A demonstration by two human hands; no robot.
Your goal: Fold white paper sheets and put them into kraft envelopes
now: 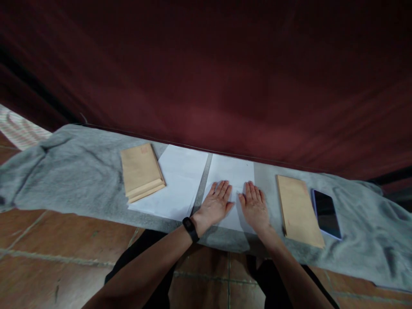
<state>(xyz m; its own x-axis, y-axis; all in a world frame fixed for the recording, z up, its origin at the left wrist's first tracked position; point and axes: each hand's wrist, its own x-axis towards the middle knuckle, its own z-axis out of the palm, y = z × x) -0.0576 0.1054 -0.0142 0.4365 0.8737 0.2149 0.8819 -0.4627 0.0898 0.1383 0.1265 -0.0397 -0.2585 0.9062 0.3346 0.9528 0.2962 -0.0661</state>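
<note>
A white sheet of paper lies on the grey cloth in front of me. My left hand rests flat on its left half, fingers stretched out, with a dark band on the wrist. Beside it, my right hand presses flat on the right part of the same sheet, fingers extended. To the left lies a stack of white paper, apart from the sheet. Brown envelopes are piled over that stack's left edge. More brown envelopes lie to the right of my right hand.
A phone with a dark screen lies right of the right-hand envelopes. Grey cloth covers the long narrow surface. A dark red upright covering rises along its far edge. Brown floor tiles show below.
</note>
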